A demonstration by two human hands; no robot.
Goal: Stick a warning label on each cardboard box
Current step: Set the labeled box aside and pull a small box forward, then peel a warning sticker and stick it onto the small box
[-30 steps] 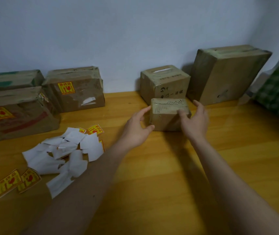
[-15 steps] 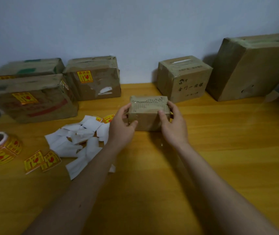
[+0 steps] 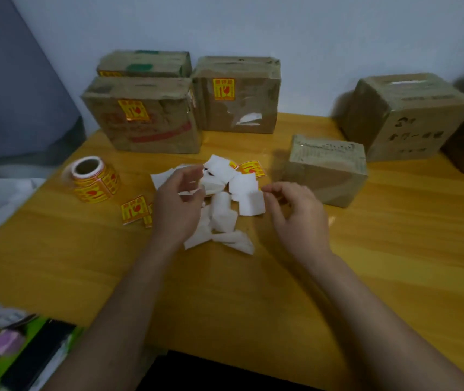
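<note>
We see the label roll (image 3: 94,179) at the table's (image 3: 394,249) left, loose labels (image 3: 133,209) just beside it. Our left hand (image 3: 178,204) hovers over the white backing scraps (image 3: 225,204), fingers loosely curled, holding nothing; our right hand (image 3: 295,218) likewise. The small box (image 3: 325,170), unlabelled, sits just right of the scraps. Labelled boxes (image 3: 146,117) stand behind.

The room is dim and the picture soft and grainy. Both hands smear with motion blur, the left hand (image 3: 178,203) most, and the wooden table (image 3: 394,249) carries a faint sheen. Wide-angle bending curves the edges.
</note>
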